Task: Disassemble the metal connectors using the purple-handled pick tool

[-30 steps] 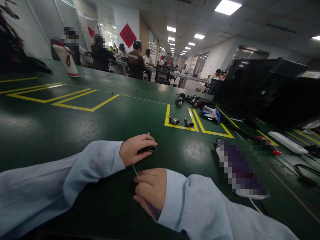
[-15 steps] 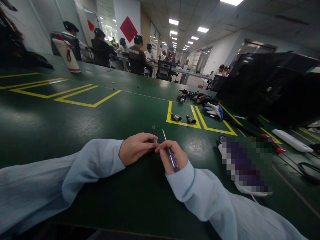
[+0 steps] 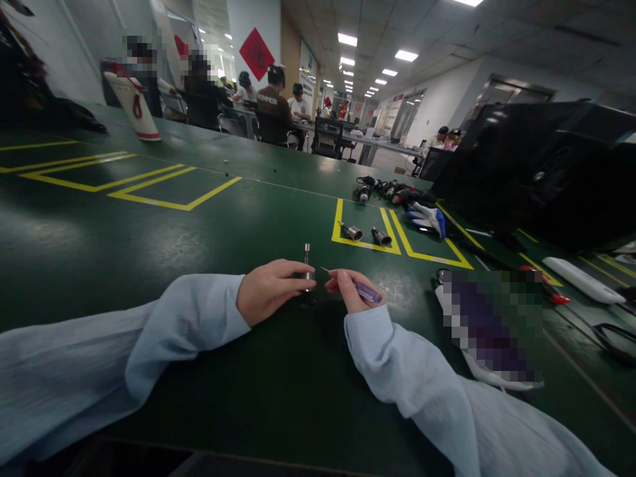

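My left hand (image 3: pixel 271 290) has its fingers around a cup-shaped metal bit (image 3: pixel 307 255), which stands on the table with its thin shank up. The fingers cover part of its body. Just below it lie a few tiny dark pieces (image 3: pixel 313 302), too small to name. To the right, my right hand (image 3: pixel 350 283) grips a small screwdriver (image 3: pixel 368 293) with a clear purple handle. Its thin tip points left toward the bit, and a narrow gap separates them. Beyond my hands, two similar metal bits (image 3: pixel 381 236) lie on their sides within yellow tape.
Yellow tape (image 3: pixel 189 207) marks the green table (image 3: pixel 238 411). Right of my right arm lies a white-edged device (image 3: pixel 489 377) with a blurred-out face. Gloves (image 3: pixel 426 218), dark tools (image 3: pixel 385 190) and a black case (image 3: pixel 527 172) stand farther back. A white cup (image 3: pixel 134 109) is far left; people sit behind.
My right hand has moved slightly right, away from the metal bit, and the screwdriver has swung from steep to nearly level. The left hand stays on the bit.
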`<state>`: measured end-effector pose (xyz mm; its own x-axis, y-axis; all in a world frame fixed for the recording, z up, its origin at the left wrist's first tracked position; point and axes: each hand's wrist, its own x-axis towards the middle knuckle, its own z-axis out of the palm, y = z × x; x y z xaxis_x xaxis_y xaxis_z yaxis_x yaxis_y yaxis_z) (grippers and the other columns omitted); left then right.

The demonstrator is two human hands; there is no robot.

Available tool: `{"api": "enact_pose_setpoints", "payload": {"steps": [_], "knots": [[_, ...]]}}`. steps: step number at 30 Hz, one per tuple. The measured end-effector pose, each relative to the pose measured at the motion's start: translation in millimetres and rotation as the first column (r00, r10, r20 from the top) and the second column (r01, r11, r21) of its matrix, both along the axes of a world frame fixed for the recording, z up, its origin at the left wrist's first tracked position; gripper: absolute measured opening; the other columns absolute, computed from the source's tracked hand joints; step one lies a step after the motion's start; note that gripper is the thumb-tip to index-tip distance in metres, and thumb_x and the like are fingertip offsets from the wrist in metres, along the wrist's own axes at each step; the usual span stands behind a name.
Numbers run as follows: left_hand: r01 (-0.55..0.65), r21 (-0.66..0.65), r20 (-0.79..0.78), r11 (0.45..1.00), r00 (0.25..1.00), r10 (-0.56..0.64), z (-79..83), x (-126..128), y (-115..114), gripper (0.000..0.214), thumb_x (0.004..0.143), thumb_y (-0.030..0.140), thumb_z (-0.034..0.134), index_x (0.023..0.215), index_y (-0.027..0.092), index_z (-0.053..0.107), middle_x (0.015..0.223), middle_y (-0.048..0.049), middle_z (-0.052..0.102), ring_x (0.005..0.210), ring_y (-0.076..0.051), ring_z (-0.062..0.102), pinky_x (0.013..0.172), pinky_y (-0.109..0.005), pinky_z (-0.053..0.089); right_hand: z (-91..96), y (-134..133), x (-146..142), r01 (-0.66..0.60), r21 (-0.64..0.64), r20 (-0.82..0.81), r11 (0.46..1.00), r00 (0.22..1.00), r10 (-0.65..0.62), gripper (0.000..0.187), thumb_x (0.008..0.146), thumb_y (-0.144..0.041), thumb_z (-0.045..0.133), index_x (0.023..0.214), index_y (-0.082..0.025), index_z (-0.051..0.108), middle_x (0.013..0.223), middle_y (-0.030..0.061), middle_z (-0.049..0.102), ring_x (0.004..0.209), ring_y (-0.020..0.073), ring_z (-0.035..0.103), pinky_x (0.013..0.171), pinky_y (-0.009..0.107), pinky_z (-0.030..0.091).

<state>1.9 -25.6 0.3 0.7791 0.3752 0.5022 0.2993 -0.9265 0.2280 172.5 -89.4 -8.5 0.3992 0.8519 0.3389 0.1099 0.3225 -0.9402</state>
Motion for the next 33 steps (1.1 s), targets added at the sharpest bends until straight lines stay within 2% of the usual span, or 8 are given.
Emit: {"api": "enact_pose_setpoints", "payload": {"steps": [2, 4, 9, 12, 17, 22, 28, 33], "knots": [[-0.026, -0.164, 0.11, 0.986, 0.993, 0.045, -0.8, -1.1, 5.1, 0.029, 0.081, 0.015, 0.046, 0.106, 0.02, 0.06, 0.114, -0.009, 0.056, 0.104, -0.019, 0.053, 0.089, -0.035, 0.046, 6.6, 0.4, 1.1, -0.006, -0.052, -0.061, 0.999, 0.998, 0.003, 0.035, 0.074, -0.046, 0.052, 0.058, -0.015, 0.056, 0.043, -0.0024, 0.053, 0.039, 0.0086, 0.049, 0.041, 0.021, 0.043], [-0.033, -0.389, 0.237, 0.921, 0.962, 0.135, -1.2, -0.9, 10.3, 0.028, 0.078, 0.02, 0.054, 0.105, 0.018, 0.06, 0.113, -0.0091, 0.057, 0.102, -0.019, 0.056, 0.088, -0.035, 0.047, 11.0, 1.5, 2.2, -0.025, -0.124, -0.091, 0.992, 0.996, 0.014, 0.04, 0.072, -0.049, 0.051, 0.048, -0.017, 0.049, 0.033, -0.0055, 0.043, 0.03, 0.0058, 0.04, 0.033, 0.018, 0.034], [0.06, -0.82, 0.322, 0.569, 0.87, 0.374, 1.9, 4.7, 15.8, 0.046, 0.064, 0.029, 0.068, 0.105, 0.013, 0.057, 0.097, -0.0081, 0.066, 0.088, -0.021, 0.064, 0.088, -0.038, 0.049, 10.2, 5.1, 3.5, -0.059, -0.224, -0.089, 0.973, 0.995, 0.04, 0.042, 0.07, -0.049, 0.05, 0.043, -0.017, 0.046, 0.029, -0.0067, 0.038, 0.026, 0.0035, 0.034, 0.031, 0.016, 0.027], [0.099, -0.879, 0.315, 0.467, 0.855, 0.413, 4.7, 7.8, 13.9, 0.05, 0.059, 0.028, 0.071, 0.105, 0.012, 0.056, 0.092, -0.0071, 0.069, 0.089, -0.021, 0.064, 0.09, -0.039, 0.047, 7.5, 5.8, 2.9, -0.054, -0.237, -0.036, 0.97, 0.998, 0.047, 0.042, 0.071, -0.049, 0.049, 0.044, -0.017, 0.047, 0.03, -0.0065, 0.039, 0.027, 0.004, 0.034, 0.031, 0.016, 0.028], [0.128, -0.892, 0.326, 0.434, 0.846, 0.422, 6.2, 8.8, 11.5, 0.048, 0.056, 0.025, 0.073, 0.1, 0.012, 0.059, 0.095, -0.007, 0.068, 0.091, -0.022, 0.063, 0.091, -0.039, 0.047, 5.3, 4.2, 3.1, -0.012, -0.266, 0.113, 0.964, 0.993, 0.043, 0.043, 0.075, -0.049, 0.044, 0.044, -0.019, 0.046, 0.031, -0.0063, 0.038, 0.029, 0.0064, 0.036, 0.033, 0.019, 0.029], [0.143, -0.898, 0.332, 0.417, 0.841, 0.427, 4.3, 8.3, 12.4, 0.046, 0.057, 0.022, 0.072, 0.1, 0.012, 0.059, 0.095, -0.0067, 0.068, 0.093, -0.021, 0.063, 0.092, -0.038, 0.046, 4.9, 2.0, 7.1, 0.118, -0.174, 0.389, 0.978, 0.92, -0.042, 0.044, 0.077, -0.045, 0.044, 0.042, -0.02, 0.045, 0.035, -0.0047, 0.039, 0.035, 0.0085, 0.04, 0.039, 0.021, 0.031], [0.151, -0.885, 0.362, 0.441, 0.819, 0.445, 2.5, 9.0, 12.1, 0.046, 0.056, 0.019, 0.072, 0.101, 0.012, 0.06, 0.097, -0.0078, 0.068, 0.094, -0.022, 0.062, 0.093, -0.04, 0.045, 3.5, 1.6, 4.9, 0.0, -0.138, 0.214, 0.99, 0.976, 0.03, 0.042, 0.076, -0.049, 0.045, 0.047, -0.019, 0.048, 0.035, -0.0058, 0.039, 0.033, 0.0074, 0.037, 0.036, 0.021, 0.029], [0.137, -0.893, 0.341, 0.429, 0.827, 0.447, 5.2, 9.0, 10.4, 0.043, 0.056, 0.016, 0.071, 0.098, 0.01, 0.06, 0.091, -0.0074, 0.069, 0.09, -0.021, 0.063, 0.091, -0.04, 0.047, 3.6, -0.9, 2.6, -0.113, 0.039, 0.155, 0.993, 0.982, 0.106, 0.032, 0.078, -0.041, 0.047, 0.058, -0.017, 0.055, 0.044, -0.0035, 0.048, 0.04, 0.0085, 0.044, 0.043, 0.022, 0.036]]}}
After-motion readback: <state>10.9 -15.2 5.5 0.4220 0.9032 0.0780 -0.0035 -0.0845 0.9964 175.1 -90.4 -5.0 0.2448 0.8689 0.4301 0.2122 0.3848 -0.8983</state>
